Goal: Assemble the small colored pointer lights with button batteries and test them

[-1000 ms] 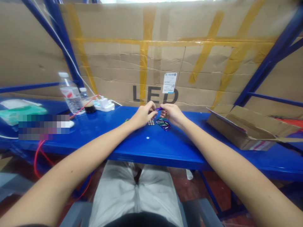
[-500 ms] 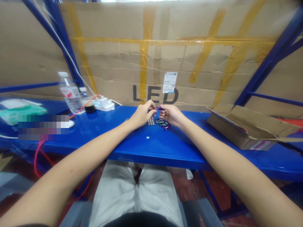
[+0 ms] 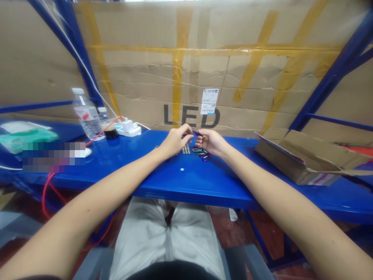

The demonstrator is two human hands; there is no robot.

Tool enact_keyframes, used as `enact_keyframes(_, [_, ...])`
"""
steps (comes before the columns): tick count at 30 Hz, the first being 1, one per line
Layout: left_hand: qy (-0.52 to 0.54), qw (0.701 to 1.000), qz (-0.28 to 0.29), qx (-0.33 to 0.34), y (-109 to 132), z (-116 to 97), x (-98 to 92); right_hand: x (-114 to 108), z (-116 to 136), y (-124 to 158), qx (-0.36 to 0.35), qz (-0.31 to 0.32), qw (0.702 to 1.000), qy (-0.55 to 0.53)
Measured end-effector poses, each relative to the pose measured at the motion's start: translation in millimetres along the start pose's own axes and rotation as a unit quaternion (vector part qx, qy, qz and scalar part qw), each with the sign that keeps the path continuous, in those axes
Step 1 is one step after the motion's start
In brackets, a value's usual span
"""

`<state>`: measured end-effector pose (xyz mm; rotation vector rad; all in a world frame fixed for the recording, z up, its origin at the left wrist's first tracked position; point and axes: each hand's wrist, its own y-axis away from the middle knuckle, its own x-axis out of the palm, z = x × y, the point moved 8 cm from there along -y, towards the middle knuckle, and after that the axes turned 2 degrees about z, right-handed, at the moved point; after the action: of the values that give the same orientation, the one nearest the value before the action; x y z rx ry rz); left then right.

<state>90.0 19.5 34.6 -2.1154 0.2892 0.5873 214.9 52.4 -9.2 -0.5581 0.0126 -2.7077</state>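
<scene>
My left hand and my right hand meet over the far part of the blue shelf top. Both are closed in a pinch on a small purple clip held between them. Just below the hands lies a little pile of coloured clips, green, purple and silver. Beside it, under my left hand, sits a cluster of small silvery beads. A tiny white dot lies nearer to me.
A water bottle, a dark jar and a white power strip with a red cable stand at the left. An open cardboard box sits at the right. A taped cardboard wall marked LED backs the shelf.
The two hands have stayed in place; the fingers have shifted slightly on the purple clip.
</scene>
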Motion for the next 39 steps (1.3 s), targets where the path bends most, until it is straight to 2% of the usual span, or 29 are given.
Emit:
enact_keyframes(7, [-0.032, 0.999, -0.005, 0.031, 1.2, -10.2, -2.5, 3.9, -2.1, 3.1, 0.018, 0.01, 1.0, -0.013])
enact_keyframes(12, [-0.054, 0.997, -0.019, 0.052, 1.6, -11.6, -4.4, 7.7, -1.7, 3.4, 0.011, 0.045, 0.999, -0.016])
enact_keyframes(23, [-0.068, 0.996, -0.002, 0.064, 2.1, -14.0, -0.1, 5.6, 19.5, 7.1, -0.085, 0.018, 0.996, 0.02])
enact_keyframes(31, [-0.098, 0.992, 0.014, 0.074, 2.6, -11.6, 2.0, 2.1, 35.2, 10.8, -0.168, -0.013, 0.98, 0.107])
enact_keyframes(39, [-0.175, 0.976, 0.062, 0.112, 6.5, -15.9, 9.1, 3.9, 31.4, 8.8, -0.167, 0.011, 0.978, 0.123])
